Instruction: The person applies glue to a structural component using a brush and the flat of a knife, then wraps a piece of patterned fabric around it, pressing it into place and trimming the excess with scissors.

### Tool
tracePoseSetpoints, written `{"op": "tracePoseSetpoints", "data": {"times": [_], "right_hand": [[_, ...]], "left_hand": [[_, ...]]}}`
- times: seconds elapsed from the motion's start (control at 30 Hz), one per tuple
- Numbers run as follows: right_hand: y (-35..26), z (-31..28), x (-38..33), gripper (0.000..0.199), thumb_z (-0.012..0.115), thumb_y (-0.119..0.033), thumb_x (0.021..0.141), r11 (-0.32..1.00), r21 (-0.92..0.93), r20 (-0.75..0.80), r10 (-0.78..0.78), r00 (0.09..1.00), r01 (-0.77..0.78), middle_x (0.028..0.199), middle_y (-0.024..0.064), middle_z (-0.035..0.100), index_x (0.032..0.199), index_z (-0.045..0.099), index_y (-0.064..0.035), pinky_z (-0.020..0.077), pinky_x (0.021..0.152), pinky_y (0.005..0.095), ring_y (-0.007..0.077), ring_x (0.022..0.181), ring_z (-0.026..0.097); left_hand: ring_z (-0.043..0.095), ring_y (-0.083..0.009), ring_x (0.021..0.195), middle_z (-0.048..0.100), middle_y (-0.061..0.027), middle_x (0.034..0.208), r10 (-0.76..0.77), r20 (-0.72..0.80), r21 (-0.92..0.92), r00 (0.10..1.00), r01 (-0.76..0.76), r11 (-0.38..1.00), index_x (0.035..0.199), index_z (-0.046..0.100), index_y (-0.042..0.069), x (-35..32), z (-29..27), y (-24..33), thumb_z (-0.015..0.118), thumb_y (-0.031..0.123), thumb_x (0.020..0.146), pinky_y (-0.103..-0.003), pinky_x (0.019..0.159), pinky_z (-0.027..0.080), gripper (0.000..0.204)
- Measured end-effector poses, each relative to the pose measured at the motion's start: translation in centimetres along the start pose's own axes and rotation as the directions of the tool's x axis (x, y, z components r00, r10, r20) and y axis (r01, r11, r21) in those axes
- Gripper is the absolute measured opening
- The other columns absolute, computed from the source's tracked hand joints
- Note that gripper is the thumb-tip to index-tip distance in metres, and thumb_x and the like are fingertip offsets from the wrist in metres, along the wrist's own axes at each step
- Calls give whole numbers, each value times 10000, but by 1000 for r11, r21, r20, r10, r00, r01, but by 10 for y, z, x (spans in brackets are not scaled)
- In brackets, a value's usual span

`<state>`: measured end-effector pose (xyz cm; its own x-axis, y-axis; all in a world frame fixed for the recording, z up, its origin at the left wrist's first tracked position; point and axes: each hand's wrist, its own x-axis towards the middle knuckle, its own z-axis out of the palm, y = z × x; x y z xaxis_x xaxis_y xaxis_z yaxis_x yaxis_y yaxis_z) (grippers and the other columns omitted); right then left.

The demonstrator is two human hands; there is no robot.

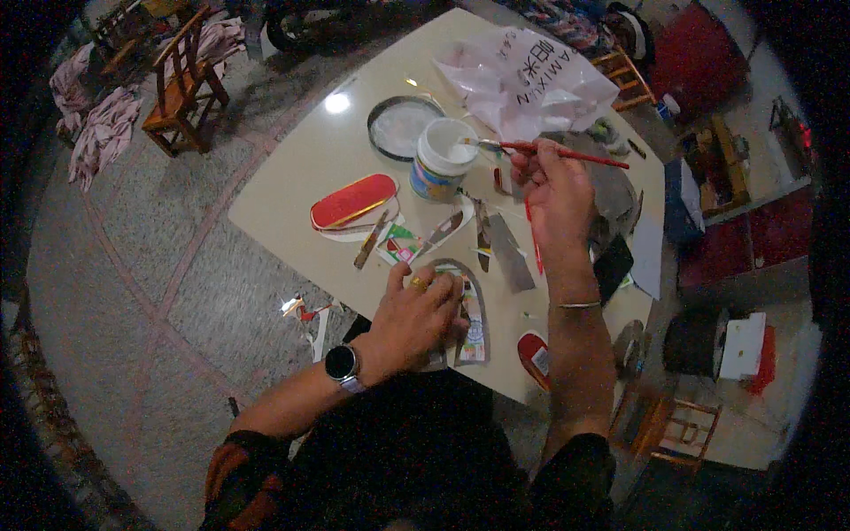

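Observation:
My right hand is closed around a red-handled paintbrush. The brush head is over the mouth of an open white jar with a colourful label; pale paste shows inside. My left hand, with a ring and a watch on that arm, presses with bent fingers on an arch-shaped grey piece with printed paper on it, near the table's front edge. The hand hides part of this piece. Left of the jar lie a red rounded piece and a knife-like tool.
A round lid lies beside the jar on the pale table. A crumpled plastic bag covers the far end. Grey strips, a small red sole-shaped piece and scraps lie around. A wooden chair stands far left.

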<state>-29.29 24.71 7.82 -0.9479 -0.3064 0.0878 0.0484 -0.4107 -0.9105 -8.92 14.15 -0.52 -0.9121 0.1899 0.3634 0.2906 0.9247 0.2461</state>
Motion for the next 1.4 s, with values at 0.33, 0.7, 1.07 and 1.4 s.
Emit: {"op": "tracePoseSetpoints", "data": {"times": [0.33,0.7,1.07,1.4], "right_hand": [[-29,-70,-75,200,508,-193,984,979,-134,72,167,983,-157,972,155,645,1027,568,-7,485,706,323,188,741,597],[-1,-65,-106,172,456,-98,987,861,-506,188,157,970,-41,975,121,653,1047,567,19,536,782,296,166,848,657],[0,-64,-100,125,488,-78,970,774,-630,248,124,961,62,925,117,653,982,577,9,559,772,304,183,864,682],[5,-59,-106,134,484,-55,959,738,-659,315,96,944,145,922,112,644,1011,579,24,533,770,300,183,846,667]], "left_hand": [[501,-226,1015,537,-50,1121,8,34,-20,999,-7,1000,1126,612,73,6,-5,0,617,376,845,-447,883,345,413],[498,-225,1022,542,-53,1130,-19,111,15,994,17,1000,1218,564,57,11,-13,3,582,358,873,-437,881,337,458],[506,-215,1009,553,-48,1130,10,73,31,997,-12,999,1221,563,66,8,-8,-2,585,356,868,-425,869,333,458],[509,-232,1025,563,-35,1156,-22,113,72,993,14,997,1260,559,120,9,-6,1,613,355,839,-453,888,343,486]]}}
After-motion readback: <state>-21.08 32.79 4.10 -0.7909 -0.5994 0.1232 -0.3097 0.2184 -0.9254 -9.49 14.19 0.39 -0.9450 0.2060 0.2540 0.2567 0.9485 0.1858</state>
